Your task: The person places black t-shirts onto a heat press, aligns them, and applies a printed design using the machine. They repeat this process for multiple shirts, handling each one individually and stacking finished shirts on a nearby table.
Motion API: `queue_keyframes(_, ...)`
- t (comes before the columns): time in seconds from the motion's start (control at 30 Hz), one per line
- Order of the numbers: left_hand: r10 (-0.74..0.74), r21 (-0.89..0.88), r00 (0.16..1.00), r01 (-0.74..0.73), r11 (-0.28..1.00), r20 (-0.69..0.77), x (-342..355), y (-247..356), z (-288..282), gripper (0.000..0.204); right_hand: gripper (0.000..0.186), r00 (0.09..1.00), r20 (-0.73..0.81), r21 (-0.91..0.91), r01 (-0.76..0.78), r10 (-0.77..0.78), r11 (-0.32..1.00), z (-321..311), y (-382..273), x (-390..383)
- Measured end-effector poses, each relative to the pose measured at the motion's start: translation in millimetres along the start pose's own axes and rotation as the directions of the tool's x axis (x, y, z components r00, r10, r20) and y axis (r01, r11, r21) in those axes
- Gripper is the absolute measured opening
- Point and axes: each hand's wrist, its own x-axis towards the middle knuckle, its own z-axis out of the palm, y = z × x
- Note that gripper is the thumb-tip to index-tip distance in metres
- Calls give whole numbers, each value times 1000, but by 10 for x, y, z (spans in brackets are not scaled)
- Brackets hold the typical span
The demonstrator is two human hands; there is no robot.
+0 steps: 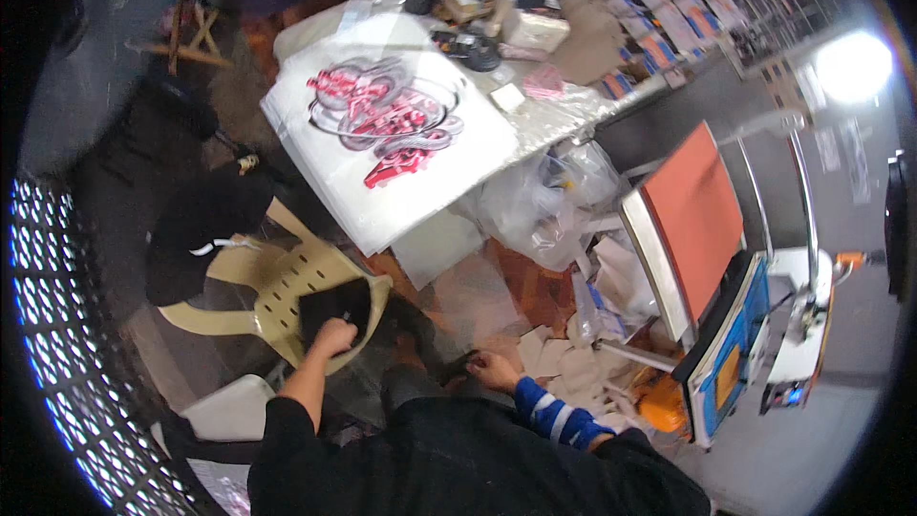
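A: Where is your left hand [334, 336]?
B: Over the cream chair [277, 325], at the near edge of the black piece [330, 306] on its seat. My fingers are curled in; I can't tell whether they grip the piece or only touch it.

A: And your right hand [493, 371]?
B: Low in front of me, near my knee, well apart from the chair. Its fingers are bent, with something dark at their tips. I can't tell what that is, or whether I hold it. A blue-and-white band [556, 413] covers that forearm.

A: What else is on the chair?
B: A black garment [196, 229], at the far left part.

A: And beyond?
B: The table [568, 115], with white sheets [449, 172] stacked on it, the top one printed in red and grey. A clear bag [549, 205] hangs by its edge. To my right stands a press [693, 220] with an orange-red pad, and pale scraps [559, 358] litter the floor beside my right hand.
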Motion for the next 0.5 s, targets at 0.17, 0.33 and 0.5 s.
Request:
queue_keyframes(0.17,-45,-757,999,28,653,-1,-98,1822,-818,31,63,974,222,764,-148,-41,628,-48,-954,-164)
queue_keyframes(0.33,-24,-892,995,-79,444,-100,228,2666,-763,27,48,988,-34,760,123,-150,638,-500,-317,-204)
queue_keyframes(0.5,-186,-939,953,-275,-207,-238,290,3506,-1189,25,32,960,-280,796,240,-14,556,-999,847,-555)
